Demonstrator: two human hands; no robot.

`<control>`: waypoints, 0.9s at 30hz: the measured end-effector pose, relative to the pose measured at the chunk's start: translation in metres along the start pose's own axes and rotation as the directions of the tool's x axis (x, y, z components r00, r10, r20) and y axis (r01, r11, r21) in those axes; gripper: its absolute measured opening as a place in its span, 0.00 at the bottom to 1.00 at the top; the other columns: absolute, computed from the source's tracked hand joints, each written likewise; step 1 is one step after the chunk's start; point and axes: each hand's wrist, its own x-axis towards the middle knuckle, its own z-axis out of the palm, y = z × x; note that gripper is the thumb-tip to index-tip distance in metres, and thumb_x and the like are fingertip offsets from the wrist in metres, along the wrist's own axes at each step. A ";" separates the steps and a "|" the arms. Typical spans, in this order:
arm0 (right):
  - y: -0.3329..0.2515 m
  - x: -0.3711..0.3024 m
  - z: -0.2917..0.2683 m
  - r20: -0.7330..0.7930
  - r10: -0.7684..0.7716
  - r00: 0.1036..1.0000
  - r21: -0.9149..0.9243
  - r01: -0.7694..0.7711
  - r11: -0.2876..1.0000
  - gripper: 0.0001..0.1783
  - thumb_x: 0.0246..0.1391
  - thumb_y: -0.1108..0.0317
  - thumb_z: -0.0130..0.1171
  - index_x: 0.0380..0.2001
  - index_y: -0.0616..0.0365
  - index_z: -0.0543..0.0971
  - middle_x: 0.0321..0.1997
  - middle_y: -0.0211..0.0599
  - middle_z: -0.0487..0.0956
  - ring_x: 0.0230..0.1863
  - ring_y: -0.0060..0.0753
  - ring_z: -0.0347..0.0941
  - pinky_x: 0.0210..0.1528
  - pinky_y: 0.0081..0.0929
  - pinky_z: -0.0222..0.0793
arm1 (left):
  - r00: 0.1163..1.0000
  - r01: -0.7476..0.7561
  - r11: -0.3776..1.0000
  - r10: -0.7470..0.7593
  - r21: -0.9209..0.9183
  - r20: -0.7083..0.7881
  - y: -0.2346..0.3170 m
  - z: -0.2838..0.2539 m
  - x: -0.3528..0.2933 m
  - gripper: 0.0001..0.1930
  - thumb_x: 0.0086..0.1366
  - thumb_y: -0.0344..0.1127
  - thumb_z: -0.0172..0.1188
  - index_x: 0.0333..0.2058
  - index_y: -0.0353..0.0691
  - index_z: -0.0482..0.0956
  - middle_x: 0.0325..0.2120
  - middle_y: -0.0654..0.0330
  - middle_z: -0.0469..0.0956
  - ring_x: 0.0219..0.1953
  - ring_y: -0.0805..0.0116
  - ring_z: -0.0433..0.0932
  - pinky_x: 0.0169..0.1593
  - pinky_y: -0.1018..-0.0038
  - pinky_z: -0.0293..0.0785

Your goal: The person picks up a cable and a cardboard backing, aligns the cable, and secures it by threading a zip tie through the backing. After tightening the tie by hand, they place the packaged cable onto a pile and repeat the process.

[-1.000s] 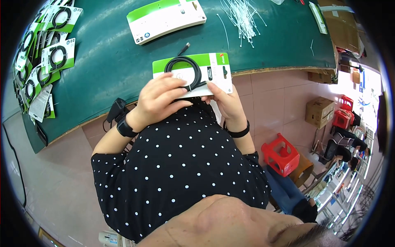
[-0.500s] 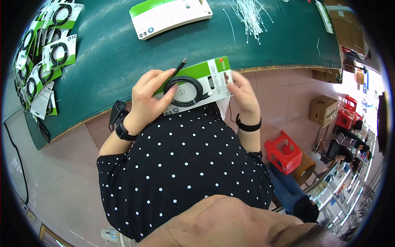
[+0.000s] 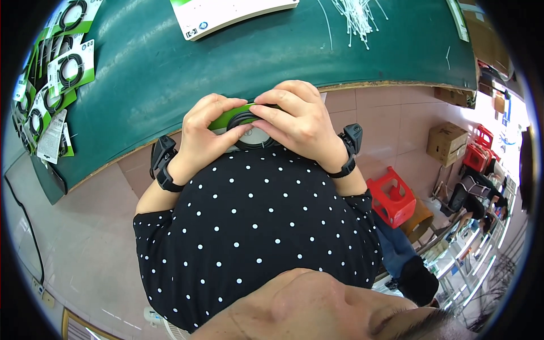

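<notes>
In front of my chest is a green and white backing card (image 3: 222, 119) with a coiled black cable (image 3: 242, 117) lying against it. My left hand (image 3: 207, 126) is closed on the card's left part, its thumb over the face next to the coil. From the right, my right hand (image 3: 296, 122) reaches across the card, fingertips pinched at the top of the coil and close to my left fingertips. Much of the card's right part and the cable's ends are hidden behind my right hand.
A stack of green and white cards (image 3: 238, 16) lies on the green table (image 3: 153, 73). White cable ties (image 3: 357, 20) are spread to its right. Packaged cables (image 3: 71, 69) pile up at the left. A red stool (image 3: 391, 195) and a cardboard box (image 3: 447, 143) stand on the floor at right.
My right hand has left the card's right end and moved left onto the coil. The cable's upper plug, visible before, is now hidden. The table scene has shifted slightly upward.
</notes>
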 end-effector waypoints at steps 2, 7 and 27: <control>0.000 -0.005 0.002 0.003 -0.001 1.000 0.004 0.001 1.000 0.17 0.35 0.70 0.70 0.35 0.54 0.81 0.40 0.29 0.79 0.39 0.33 0.72 0.42 0.33 0.67 | 0.999 0.026 0.999 -0.025 -0.040 0.028 0.001 -0.002 0.000 0.18 0.44 0.29 0.71 0.37 0.37 0.81 0.28 0.58 0.78 0.32 0.64 0.77 0.35 0.74 0.72; -0.002 -0.011 0.004 -0.096 -0.005 0.995 -0.001 0.005 1.000 0.15 0.35 0.70 0.70 0.32 0.54 0.82 0.37 0.27 0.79 0.36 0.31 0.72 0.41 0.33 0.66 | 0.991 0.096 0.988 -0.083 -0.120 0.107 0.002 -0.008 0.004 0.18 0.45 0.32 0.73 0.37 0.37 0.81 0.30 0.58 0.79 0.33 0.65 0.78 0.36 0.74 0.73; -0.003 -0.013 0.008 -0.085 -0.048 0.995 -0.091 0.040 0.995 0.13 0.34 0.72 0.69 0.30 0.51 0.83 0.34 0.22 0.79 0.34 0.26 0.70 0.43 0.32 0.65 | 0.648 0.761 0.475 -0.524 -0.442 0.552 0.002 -0.016 0.019 0.12 0.51 0.30 0.71 0.34 0.33 0.82 0.27 0.62 0.81 0.29 0.79 0.77 0.35 0.82 0.73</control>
